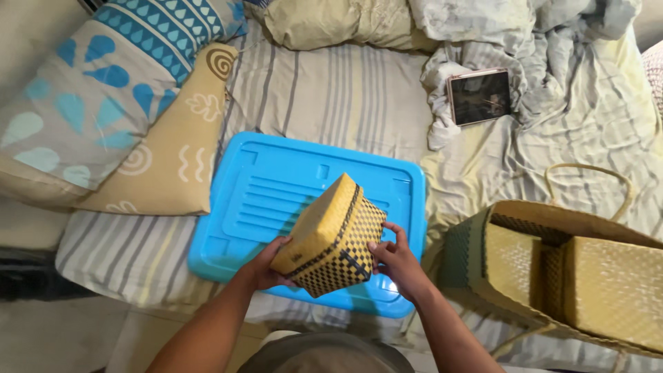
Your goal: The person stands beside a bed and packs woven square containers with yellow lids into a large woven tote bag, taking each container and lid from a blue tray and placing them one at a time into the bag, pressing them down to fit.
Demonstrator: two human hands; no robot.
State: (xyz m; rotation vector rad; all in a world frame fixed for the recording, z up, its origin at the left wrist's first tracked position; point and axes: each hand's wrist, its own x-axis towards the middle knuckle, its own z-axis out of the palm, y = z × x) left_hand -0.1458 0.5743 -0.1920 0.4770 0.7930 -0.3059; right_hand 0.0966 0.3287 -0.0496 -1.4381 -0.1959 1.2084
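Note:
A small woven box (330, 235), yellow with a black checked pattern on its sides, is held tilted above a bright blue plastic lid (276, 186) that lies flat on the bed. My left hand (266, 266) grips the box's lower left corner from below. My right hand (395, 259) presses fingertips against its right side. The box's plain yellow top faces up and to the left.
A large woven basket bag (525, 235) with a handle lies at the right, holding another yellow woven box (611, 287). A tablet (479, 97) rests on crumpled sheets at the back. Patterned pillows (103, 90) are stacked at the left. The bed's front edge runs below the lid.

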